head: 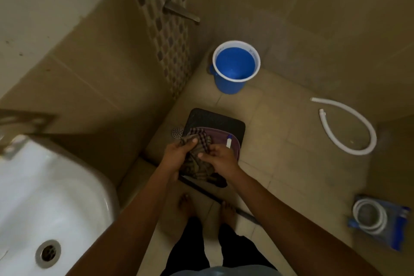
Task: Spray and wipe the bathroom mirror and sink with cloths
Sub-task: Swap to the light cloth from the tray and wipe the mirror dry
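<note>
1. Both hands meet at frame centre: left hand (pixel 179 154) and right hand (pixel 220 158) each closed on a dark checked cloth (pixel 197 161), bunching it between them.
2. Cloth hangs above a purple basin (pixel 235 144) sitting on a black mat (pixel 215 119) on the floor; a small white-and-blue item, maybe a spray bottle (pixel 229 142), lies on the basin edge, just at 1 o'clock of the right hand. Too small to be sure.
3. Sink (pixel 44 197) at 8 o'clock, white and blurred. Mirror not in view.
4. Blue bucket (pixel 235 67) at 12 o'clock, white hose (pixel 358 127) at 3 o'clock, both well apart from the hands.
5. Step, judged: readying the cloth, folding or wringing it; wiping not yet begun.
6. Next likely needs: one hand keeps the cloth, body turns toward 8 o'clock, cloth goes flat onto the sink rim.
</note>
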{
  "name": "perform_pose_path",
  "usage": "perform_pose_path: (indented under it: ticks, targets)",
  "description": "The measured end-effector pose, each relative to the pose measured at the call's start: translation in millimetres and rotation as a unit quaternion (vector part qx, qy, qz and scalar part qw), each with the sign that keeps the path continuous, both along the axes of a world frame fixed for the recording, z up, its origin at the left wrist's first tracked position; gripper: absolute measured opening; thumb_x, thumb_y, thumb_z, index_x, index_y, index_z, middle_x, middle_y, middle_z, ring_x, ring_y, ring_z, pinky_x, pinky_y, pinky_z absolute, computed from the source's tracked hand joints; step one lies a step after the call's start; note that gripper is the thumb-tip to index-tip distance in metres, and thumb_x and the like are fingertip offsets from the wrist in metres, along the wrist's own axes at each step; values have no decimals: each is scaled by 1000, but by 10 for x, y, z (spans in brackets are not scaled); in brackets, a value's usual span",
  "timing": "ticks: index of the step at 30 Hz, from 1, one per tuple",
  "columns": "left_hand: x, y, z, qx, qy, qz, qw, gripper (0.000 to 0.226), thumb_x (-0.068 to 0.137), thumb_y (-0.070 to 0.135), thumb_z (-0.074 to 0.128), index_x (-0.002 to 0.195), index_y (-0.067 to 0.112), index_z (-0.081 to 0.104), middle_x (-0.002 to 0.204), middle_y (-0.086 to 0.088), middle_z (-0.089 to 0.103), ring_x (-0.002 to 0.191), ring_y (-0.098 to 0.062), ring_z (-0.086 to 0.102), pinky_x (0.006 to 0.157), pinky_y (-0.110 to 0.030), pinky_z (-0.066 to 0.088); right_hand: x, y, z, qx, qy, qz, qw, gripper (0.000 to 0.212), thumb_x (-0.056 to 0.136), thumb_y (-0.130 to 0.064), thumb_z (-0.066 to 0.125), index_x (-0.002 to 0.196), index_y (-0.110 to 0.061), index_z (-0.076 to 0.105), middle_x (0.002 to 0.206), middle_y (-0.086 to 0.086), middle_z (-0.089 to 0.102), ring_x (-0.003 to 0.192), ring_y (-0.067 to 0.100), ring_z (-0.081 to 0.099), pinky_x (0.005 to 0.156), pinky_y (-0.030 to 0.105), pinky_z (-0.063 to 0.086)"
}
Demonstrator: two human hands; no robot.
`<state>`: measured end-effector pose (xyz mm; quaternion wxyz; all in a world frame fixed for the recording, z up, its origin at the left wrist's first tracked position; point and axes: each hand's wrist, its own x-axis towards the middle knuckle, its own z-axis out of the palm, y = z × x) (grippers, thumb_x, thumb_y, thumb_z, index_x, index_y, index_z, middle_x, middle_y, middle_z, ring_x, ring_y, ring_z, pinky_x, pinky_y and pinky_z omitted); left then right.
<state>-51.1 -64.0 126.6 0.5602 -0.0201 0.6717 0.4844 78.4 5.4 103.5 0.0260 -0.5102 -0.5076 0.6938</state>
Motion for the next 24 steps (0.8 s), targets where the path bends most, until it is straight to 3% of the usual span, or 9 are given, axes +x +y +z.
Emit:
perform_pose_path:
  ticks: [3,6,9,11,16,24]
  targets:
    - [-116,59,-173,-19,20,-9,1000,15,91,16,70,102,7,73,86,-2,77,74,-12,74,62,-23,59,-146,-12,-172,-41,-5,-57,998,29,86,-13,74,113,-9,67,104,5,74,96,20,71,88,36,59]
    - [-276,74,-371,-57,10,-35,998,27,86,13,74,111,2,71,96,-10,76,84,-21,73,65,-27,59,-270,-40,-365,-48,-21,-85,995,30,86,-14,74,114,-12,65,110,6,73,101,21,70,93,43,57]
    - [-401,80,-565,-99,6,-91,991,25,85,-2,70,110,-3,69,89,-14,72,74,-23,69,60,-27,56,-333,-72,-548,-49,-30,-89,994,25,88,-16,72,112,-12,65,107,5,71,98,19,69,89,37,58]
    - [-464,113,-726,-109,31,-110,987,25,85,-8,67,110,-3,68,92,-16,71,73,-21,66,64,-29,54,-378,-70,-708,-47,-44,-88,994,19,90,-18,70,107,-14,64,101,0,70,95,16,67,83,30,57]
    - [-622,173,-1129,-122,88,-128,980,27,86,-10,64,112,-3,67,105,-18,69,96,-33,66,89,-42,54,-518,110,-1195,6,-145,-124,982,26,95,-24,61,119,-15,61,112,-2,61,104,18,58,95,41,53]
    - [-761,183,-1501,-134,103,-106,980,30,85,-15,57,111,-4,66,90,-10,67,93,-33,65,85,-41,53,-891,461,-1928,70,-260,0,963,31,92,-17,64,119,-4,57,113,10,63,102,25,62,84,30,51]
